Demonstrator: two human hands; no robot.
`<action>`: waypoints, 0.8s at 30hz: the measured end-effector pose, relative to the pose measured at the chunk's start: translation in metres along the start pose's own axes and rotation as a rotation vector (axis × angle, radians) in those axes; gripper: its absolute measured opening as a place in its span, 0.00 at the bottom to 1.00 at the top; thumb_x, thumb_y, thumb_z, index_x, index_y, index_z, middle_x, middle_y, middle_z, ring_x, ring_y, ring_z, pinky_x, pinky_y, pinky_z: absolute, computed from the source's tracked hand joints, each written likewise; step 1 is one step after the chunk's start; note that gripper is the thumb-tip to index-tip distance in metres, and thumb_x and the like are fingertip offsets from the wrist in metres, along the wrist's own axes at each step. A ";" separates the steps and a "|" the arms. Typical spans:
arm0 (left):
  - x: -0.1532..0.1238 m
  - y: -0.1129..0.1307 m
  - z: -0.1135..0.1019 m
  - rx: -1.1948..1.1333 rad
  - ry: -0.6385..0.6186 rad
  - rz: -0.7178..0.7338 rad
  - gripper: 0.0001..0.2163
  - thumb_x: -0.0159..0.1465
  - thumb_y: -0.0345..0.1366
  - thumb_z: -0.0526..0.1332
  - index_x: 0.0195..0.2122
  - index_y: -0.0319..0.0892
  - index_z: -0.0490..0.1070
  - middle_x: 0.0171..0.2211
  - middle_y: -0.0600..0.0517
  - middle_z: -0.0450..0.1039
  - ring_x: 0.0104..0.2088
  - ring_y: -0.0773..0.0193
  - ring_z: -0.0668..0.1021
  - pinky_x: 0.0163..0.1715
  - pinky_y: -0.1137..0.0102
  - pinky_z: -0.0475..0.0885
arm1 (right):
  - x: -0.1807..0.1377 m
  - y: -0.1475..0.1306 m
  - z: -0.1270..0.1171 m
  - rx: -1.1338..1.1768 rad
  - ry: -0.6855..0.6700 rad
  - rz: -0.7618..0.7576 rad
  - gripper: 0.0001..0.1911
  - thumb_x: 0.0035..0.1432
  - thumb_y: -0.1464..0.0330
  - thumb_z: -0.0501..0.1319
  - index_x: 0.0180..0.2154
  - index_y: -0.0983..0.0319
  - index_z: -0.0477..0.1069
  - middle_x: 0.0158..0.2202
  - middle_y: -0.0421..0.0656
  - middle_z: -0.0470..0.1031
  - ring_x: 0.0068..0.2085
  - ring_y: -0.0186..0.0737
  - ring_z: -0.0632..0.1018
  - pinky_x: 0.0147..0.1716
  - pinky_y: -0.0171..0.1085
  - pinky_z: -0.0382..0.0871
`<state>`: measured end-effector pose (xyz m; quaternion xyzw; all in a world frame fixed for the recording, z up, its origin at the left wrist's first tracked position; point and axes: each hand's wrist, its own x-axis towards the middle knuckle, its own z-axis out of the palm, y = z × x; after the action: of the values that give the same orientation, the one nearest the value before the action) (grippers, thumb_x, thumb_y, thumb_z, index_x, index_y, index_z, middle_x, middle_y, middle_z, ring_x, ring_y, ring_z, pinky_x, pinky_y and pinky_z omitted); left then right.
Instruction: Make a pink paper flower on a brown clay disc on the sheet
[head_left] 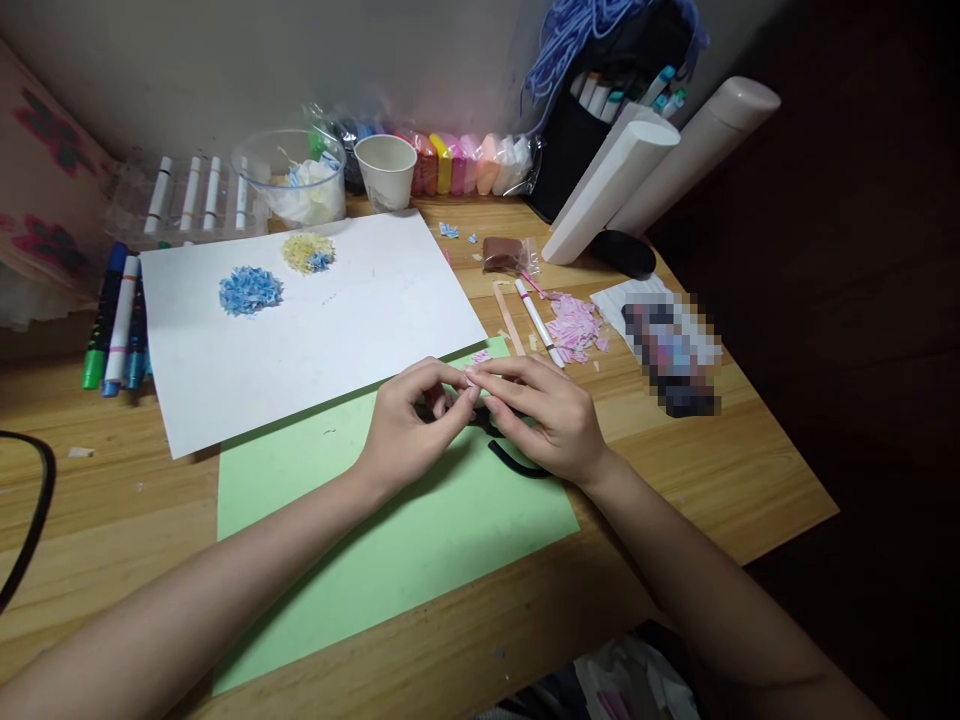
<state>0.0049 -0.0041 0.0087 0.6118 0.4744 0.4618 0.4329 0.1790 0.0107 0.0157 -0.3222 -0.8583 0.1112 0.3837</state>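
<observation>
My left hand (416, 415) and my right hand (551, 412) meet fingertip to fingertip over a light green sheet (337, 560). Both are closed in a pinch around a tiny pink paper scrap (470, 379), mostly covered by the fingers. Under the hands lie black scissor-like handles (517, 462), partly hidden. Another pink bit (481, 356) rests at the green sheet's far edge. On the white sheet (375, 310) sit a blue shredded-paper clump (251, 290) and a smaller yellow one (306, 252) with some blue. A pink shred pile (574, 326) lies beyond my right hand.
A white marker (538, 322) and flat wooden stick (508, 318) lie beside the pink pile. Behind stand a clear tub (289, 185), paper cup (386, 172), bagged coloured clay (472, 165) and white bottle (611, 190). Several markers (120, 320) lie left. A dark cable (41, 520) curves at the left edge.
</observation>
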 end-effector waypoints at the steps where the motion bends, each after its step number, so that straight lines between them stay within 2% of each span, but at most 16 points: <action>1: 0.000 0.000 0.000 0.002 0.003 0.001 0.05 0.61 0.35 0.61 0.32 0.41 0.74 0.27 0.53 0.70 0.23 0.71 0.66 0.24 0.71 0.63 | 0.000 0.000 0.000 0.000 -0.002 -0.002 0.16 0.60 0.74 0.57 0.49 0.59 0.73 0.42 0.48 0.78 0.43 0.41 0.77 0.41 0.43 0.73; 24: 0.001 -0.002 0.001 0.003 0.022 0.051 0.03 0.59 0.33 0.63 0.32 0.39 0.74 0.25 0.55 0.69 0.21 0.74 0.64 0.22 0.74 0.62 | -0.002 0.000 0.002 0.037 0.005 -0.009 0.17 0.59 0.76 0.57 0.49 0.62 0.72 0.43 0.50 0.77 0.44 0.42 0.77 0.43 0.43 0.73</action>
<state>0.0056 -0.0032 0.0071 0.6190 0.4641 0.4788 0.4150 0.1779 0.0095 0.0134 -0.3116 -0.8565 0.1246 0.3921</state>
